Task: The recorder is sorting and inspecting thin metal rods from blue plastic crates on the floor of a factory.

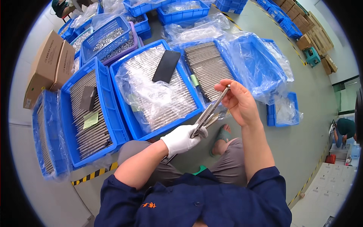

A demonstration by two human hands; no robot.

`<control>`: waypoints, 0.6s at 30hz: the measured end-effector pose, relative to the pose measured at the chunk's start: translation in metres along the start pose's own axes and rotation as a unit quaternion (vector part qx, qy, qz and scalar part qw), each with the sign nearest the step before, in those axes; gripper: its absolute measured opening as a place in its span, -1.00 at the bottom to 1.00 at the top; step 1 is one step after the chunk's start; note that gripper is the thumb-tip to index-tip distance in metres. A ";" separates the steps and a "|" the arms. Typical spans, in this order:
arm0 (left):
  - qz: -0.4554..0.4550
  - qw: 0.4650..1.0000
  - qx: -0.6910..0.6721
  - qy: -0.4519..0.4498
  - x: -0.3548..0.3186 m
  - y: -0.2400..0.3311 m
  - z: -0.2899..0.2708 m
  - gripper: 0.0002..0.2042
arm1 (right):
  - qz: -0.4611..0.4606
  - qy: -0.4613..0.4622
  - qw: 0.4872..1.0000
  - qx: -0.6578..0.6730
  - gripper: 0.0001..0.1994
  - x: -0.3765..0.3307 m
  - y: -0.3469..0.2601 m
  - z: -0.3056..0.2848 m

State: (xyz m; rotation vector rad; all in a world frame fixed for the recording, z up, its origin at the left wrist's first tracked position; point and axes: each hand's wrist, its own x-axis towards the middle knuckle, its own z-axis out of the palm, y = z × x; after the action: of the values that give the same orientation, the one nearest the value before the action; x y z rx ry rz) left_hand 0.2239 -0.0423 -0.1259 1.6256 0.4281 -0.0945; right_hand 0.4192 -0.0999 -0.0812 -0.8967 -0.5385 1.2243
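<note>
My left hand [182,140], in a white glove, is closed around several slim metal rods [205,118] that slant up to the right in front of me. With bare fingertips my right hand [242,103] pinches the upper end of one rod, which reaches higher than the others. Just beyond my hands stands a blue crate [200,109] with rows of similar rods, partly covered by clear plastic film [151,90]. A black smartphone [166,66] lies on these rods. To its right, another crate holds darker-tipped rods [210,68], with a small green cylinder [194,80] at its edge.
At left, a blue crate [118,132] of rods carries a dark flat piece [88,98] and a yellow-green note [90,120]. Baskets of small metal parts [109,39] and cardboard boxes [49,64] stand behind. A plastic-lined crate [261,68] is at right. Other people work farther off.
</note>
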 end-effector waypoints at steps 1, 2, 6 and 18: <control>0.000 1.000 0.013 0.005 0.000 0.002 -0.001 -0.83 | 0.001 0.001 1.000 0.002 -0.74 -0.001 0.000 -0.001; 0.000 1.000 0.027 0.011 0.000 0.003 -0.001 -0.84 | 0.011 0.003 1.000 -0.014 -0.75 -0.001 0.000 -0.001; 0.009 0.999 0.043 0.027 -0.001 0.001 -0.002 -0.86 | 0.039 0.006 0.998 -0.056 -0.77 -0.001 0.000 0.003; 0.013 0.992 0.090 0.091 0.002 -0.007 0.005 -0.85 | 0.032 0.080 0.994 0.063 -0.75 -0.002 0.023 0.006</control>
State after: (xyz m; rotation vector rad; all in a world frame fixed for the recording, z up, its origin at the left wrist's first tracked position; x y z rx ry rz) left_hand 0.2244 -0.0462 -0.1333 1.8259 0.5503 0.0371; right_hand 0.4008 -0.0983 -0.0961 -0.9021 -0.3032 1.2176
